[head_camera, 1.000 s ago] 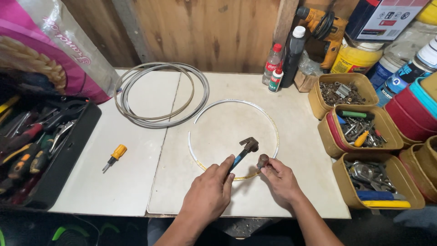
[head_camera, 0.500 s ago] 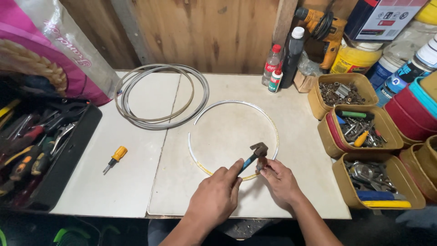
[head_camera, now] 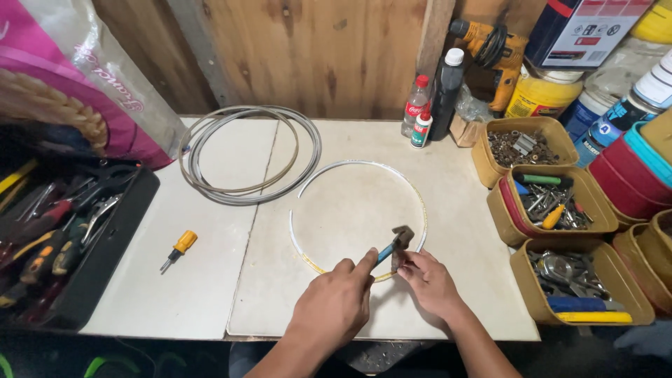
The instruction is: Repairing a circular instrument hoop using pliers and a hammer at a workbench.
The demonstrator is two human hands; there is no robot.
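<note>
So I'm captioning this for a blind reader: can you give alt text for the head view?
The left hand holds a small blue-handled hammer over a thin white ring on a pale workbench, while the right hand pinches a small metal piece at the ring. Coiled grey cable lies behind; tubs of hardware stand to the right.

Over the last second the hammer in the left hand shifts from left of the right hand's fingertips to directly over them. Its head now sits low, against the small metal piece that the right hand pinches at the lower edge of the ring.
</note>
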